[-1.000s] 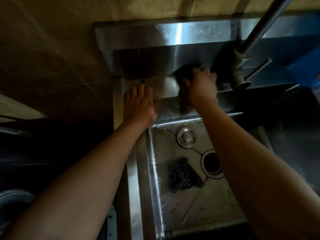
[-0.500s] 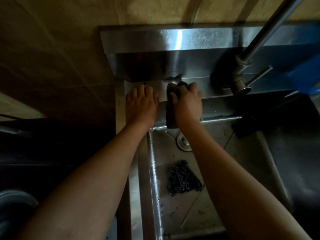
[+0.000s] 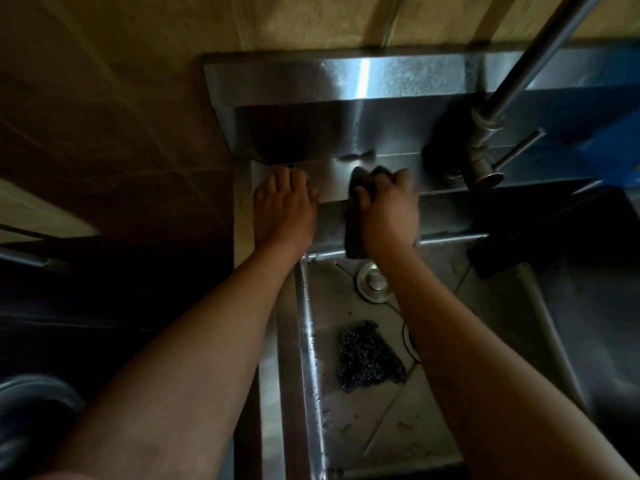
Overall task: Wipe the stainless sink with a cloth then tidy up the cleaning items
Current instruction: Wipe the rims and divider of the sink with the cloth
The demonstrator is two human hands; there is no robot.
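My right hand point(image 3: 389, 213) grips a dark cloth point(image 3: 355, 233) and presses it on the back ledge of the stainless sink point(image 3: 446, 216); the cloth hangs down over the ledge into the basin. Flat on the ledge's left corner rests my left hand point(image 3: 284, 206), fingers straight. On the basin floor lies a dark steel scourer point(image 3: 369, 358). A round metal drain plug point(image 3: 374, 282) sits behind it, and my right forearm mostly hides the drain hole point(image 3: 410, 341).
The tap point(image 3: 485, 147), with its long spout and side lever, stands on the ledge to the right of my right hand. A steel backsplash point(image 3: 346, 98) rises behind the ledge. Something blue point(image 3: 616, 147) sits at the far right. A dark block point(image 3: 491, 254) lies at the basin's back right.
My right hand slid the cloth left along the ledge, away from the tap, then a little back to the right. My left hand stayed in place on the ledge.
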